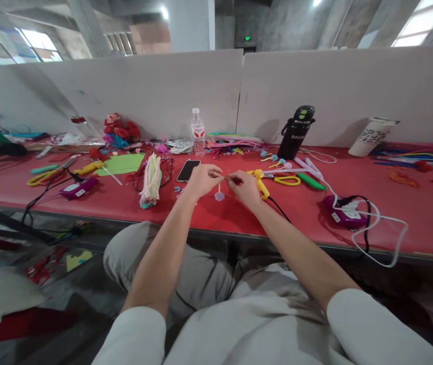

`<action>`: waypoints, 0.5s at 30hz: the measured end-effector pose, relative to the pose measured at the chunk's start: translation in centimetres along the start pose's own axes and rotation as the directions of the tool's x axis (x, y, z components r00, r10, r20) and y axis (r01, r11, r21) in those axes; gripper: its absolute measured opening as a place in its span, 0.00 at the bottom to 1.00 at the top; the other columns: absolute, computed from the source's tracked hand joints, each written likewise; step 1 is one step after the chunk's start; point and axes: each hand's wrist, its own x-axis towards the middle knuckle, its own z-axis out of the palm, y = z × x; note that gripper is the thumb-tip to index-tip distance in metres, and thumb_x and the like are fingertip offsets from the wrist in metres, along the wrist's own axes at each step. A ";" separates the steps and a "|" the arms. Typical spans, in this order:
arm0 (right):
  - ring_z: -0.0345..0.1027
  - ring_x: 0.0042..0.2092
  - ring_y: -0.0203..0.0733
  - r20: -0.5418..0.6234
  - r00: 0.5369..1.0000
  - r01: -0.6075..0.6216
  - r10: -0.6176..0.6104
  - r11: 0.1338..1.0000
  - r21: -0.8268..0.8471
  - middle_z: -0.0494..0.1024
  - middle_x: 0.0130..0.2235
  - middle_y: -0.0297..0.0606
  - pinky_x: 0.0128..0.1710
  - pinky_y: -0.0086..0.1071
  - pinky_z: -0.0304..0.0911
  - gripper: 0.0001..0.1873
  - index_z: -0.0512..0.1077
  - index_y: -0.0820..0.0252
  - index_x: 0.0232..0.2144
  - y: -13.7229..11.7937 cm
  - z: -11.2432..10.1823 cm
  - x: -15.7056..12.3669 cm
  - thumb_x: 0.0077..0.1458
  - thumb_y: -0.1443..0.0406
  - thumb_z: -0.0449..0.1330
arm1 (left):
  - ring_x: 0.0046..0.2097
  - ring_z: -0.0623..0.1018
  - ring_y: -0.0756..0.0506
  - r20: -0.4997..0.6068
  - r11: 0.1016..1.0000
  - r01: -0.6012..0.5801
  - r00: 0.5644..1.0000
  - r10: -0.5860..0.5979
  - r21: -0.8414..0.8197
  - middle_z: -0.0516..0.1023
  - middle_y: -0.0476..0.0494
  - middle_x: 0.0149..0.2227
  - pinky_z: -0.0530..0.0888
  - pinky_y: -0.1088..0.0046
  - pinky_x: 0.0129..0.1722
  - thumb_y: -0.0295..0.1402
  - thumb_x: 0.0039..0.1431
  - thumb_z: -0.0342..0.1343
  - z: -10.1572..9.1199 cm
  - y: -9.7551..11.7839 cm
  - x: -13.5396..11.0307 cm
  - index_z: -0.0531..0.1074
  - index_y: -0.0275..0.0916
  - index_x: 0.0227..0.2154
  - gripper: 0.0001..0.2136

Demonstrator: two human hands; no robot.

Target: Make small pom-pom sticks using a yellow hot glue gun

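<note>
Over the table's front middle, my left hand (203, 181) and my right hand (245, 186) meet fingertip to fingertip. Both are closed in a pinch. Just below the fingertips shows a small purple fuzzy flower (219, 196), its pale stem running up to my left fingers. What my right fingertips pinch is too small to make out. A phone (188, 171) lies by my left hand, partly behind it. Beside my right hand is a yellow hot glue gun (259, 183), with yellow-handled scissors (287, 180) to its right.
A bundle of pale pipe cleaners (150, 181) lies left of the phone. A water bottle (198, 133), a black flask (296, 134) and a paper cup (372, 137) stand toward the partition (155, 96). Purple power strips (344, 212) with cables lie at both sides.
</note>
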 end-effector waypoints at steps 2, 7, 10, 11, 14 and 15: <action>0.68 0.31 0.39 -0.034 0.999 -0.008 0.009 1.000 0.014 0.77 0.30 0.38 0.34 0.33 0.64 0.10 0.76 0.59 0.31 -0.1 -0.1 0.0 0.54 0.59 0.59 | 0.36 0.81 0.42 -0.022 1.000 0.013 1.000 -0.013 -0.016 0.81 0.42 0.30 0.77 0.67 0.38 0.35 0.49 0.65 -0.1 -0.2 0.1 0.78 0.38 0.35 0.10; 0.66 0.29 0.38 0.016 0.999 0.027 -0.028 0.999 0.039 0.76 0.28 0.36 0.31 0.33 0.64 0.08 0.73 0.58 0.29 -0.6 -0.3 -0.3 0.54 0.60 0.60 | 0.33 0.80 0.44 -0.153 0.998 -0.008 0.988 -0.002 -0.065 0.81 0.43 0.29 0.78 0.68 0.35 0.40 0.48 0.66 -0.3 -0.7 0.4 0.78 0.38 0.31 0.12; 0.67 0.31 0.38 0.109 0.987 0.114 -0.116 0.993 0.019 0.76 0.29 0.36 0.33 0.33 0.64 0.05 0.73 0.58 0.28 -0.8 -0.1 -0.6 0.54 0.64 0.59 | 0.31 0.80 0.45 -0.184 0.996 -0.008 0.983 -0.008 -0.086 0.80 0.44 0.28 0.78 0.69 0.34 0.40 0.48 0.66 -0.2 -0.8 0.5 0.78 0.38 0.31 0.11; 0.67 0.31 0.38 0.126 0.982 0.141 -0.141 0.990 0.009 0.76 0.30 0.36 0.34 0.33 0.64 0.04 0.73 0.58 0.28 -0.9 -0.1 -0.7 0.53 0.65 0.58 | 0.30 0.80 0.46 -0.187 0.995 -0.003 0.982 -0.015 -0.096 0.80 0.44 0.27 0.78 0.69 0.33 0.40 0.48 0.66 -0.2 -0.7 0.5 0.78 0.38 0.31 0.11; 0.67 0.32 0.38 0.135 0.974 0.182 -0.179 0.983 -0.007 0.75 0.30 0.36 0.35 0.32 0.64 0.04 0.72 0.58 0.28 -1.1 0.0 -0.9 0.53 0.67 0.57 | 0.29 0.79 0.46 -0.197 0.991 0.007 0.980 -0.033 -0.133 0.80 0.44 0.27 0.78 0.70 0.31 0.38 0.48 0.66 -0.2 -0.5 0.5 0.78 0.37 0.30 0.10; 0.67 0.32 0.38 0.130 0.974 0.188 -0.185 0.982 -0.010 0.75 0.30 0.36 0.35 0.32 0.64 0.04 0.72 0.58 0.28 -1.2 0.1 -0.9 0.53 0.67 0.57 | 0.28 0.79 0.47 -0.201 0.990 0.007 0.979 -0.036 -0.143 0.79 0.44 0.27 0.78 0.70 0.31 0.38 0.48 0.66 -0.2 -0.5 0.5 0.78 0.37 0.30 0.10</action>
